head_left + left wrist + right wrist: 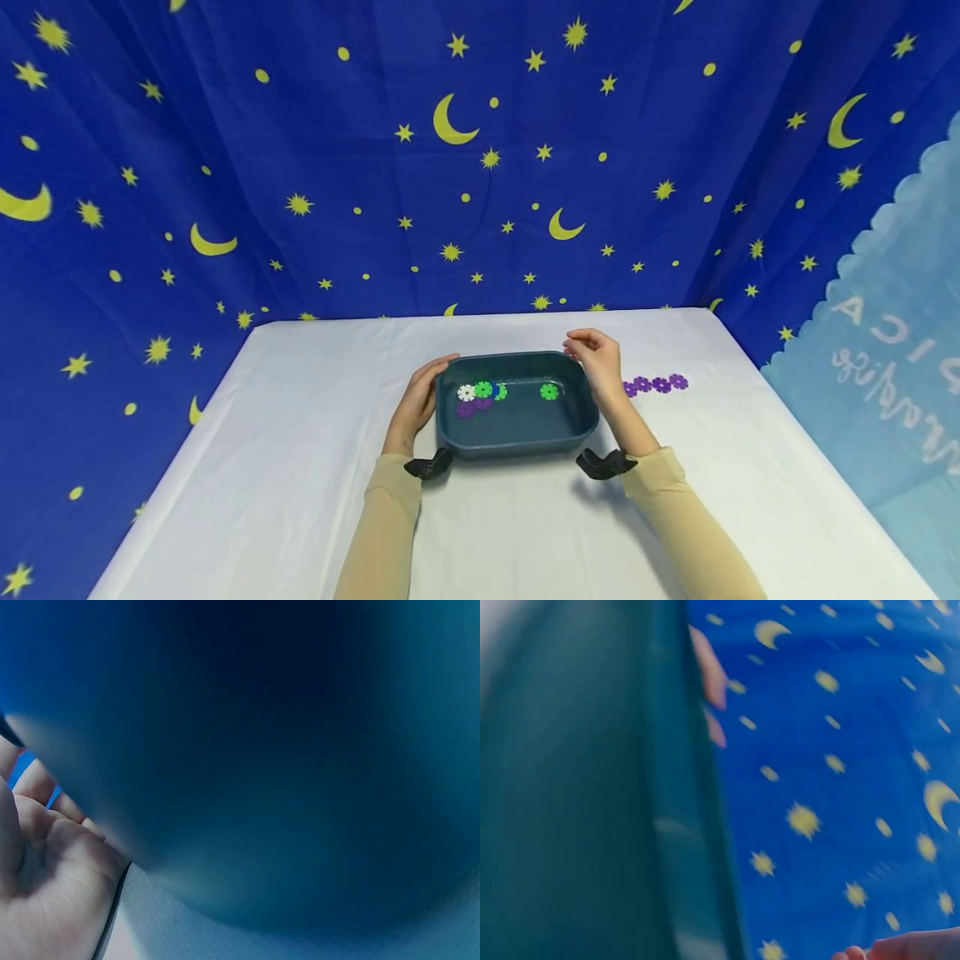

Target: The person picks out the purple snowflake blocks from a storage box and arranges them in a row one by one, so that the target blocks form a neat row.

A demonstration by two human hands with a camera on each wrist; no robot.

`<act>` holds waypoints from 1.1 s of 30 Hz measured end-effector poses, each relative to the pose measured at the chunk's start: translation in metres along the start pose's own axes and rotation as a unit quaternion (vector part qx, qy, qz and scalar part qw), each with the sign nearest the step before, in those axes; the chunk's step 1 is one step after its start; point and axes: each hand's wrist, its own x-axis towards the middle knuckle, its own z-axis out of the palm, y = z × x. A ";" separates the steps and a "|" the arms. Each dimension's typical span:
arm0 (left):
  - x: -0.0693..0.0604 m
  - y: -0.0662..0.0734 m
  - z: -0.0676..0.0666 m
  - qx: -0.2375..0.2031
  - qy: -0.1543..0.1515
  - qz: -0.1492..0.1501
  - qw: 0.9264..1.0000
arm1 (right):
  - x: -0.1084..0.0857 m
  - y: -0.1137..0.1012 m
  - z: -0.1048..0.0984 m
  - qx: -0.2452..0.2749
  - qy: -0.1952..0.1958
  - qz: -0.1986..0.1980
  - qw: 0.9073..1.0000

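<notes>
A dark teal plastic bin [517,448] stands in the middle of the table, with several flower-shaped discs inside. A white disc [467,392], green discs [549,392] and purple discs [467,409] show there; a blue one is partly covered. My left hand [417,401] holds the bin's left side, its fingers round the far corner; in the left wrist view its palm [67,877] faces the bin wall. My right hand [602,367] is at the far right corner of the rim, fingers loosely bent, with no disc visible in them.
Right of the right hand, a row of linked purple discs [662,384] lies on the white tablecloth [270,467]. A blue curtain [360,108] with moons and stars hangs behind the table. Black wrist straps [604,464] circle both wrists.
</notes>
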 end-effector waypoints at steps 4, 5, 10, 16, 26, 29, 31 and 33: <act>0.002 -0.002 0.000 -0.006 0.007 0.002 1.000 | -0.006 0.017 0.027 -0.028 -0.038 0.003 0.999; 0.003 -0.003 -0.001 -0.012 0.008 0.002 1.000 | -0.008 0.021 0.032 -0.038 -0.047 0.004 0.998; 0.008 -0.013 -0.005 -0.014 0.020 0.008 1.000 | -0.015 0.034 0.054 -0.082 -0.104 -0.014 0.991; 0.011 -0.018 -0.007 -0.013 0.028 0.019 0.999 | -0.012 0.055 0.076 -0.106 -0.197 -0.063 0.973; 0.013 -0.016 -0.004 -0.050 0.034 0.017 0.998 | -0.005 0.082 0.101 -0.162 -0.333 -0.086 0.925; 0.013 -0.016 -0.004 -0.060 0.034 0.019 0.997 | -0.016 0.070 0.103 -0.207 -0.338 -0.095 0.913; 0.014 -0.016 -0.003 -0.065 0.039 0.016 0.997 | -0.021 0.065 0.103 -0.229 -0.337 -0.109 0.907; 0.013 -0.017 -0.003 -0.069 0.043 0.011 0.997 | -0.023 0.064 0.105 -0.253 -0.339 -0.124 0.898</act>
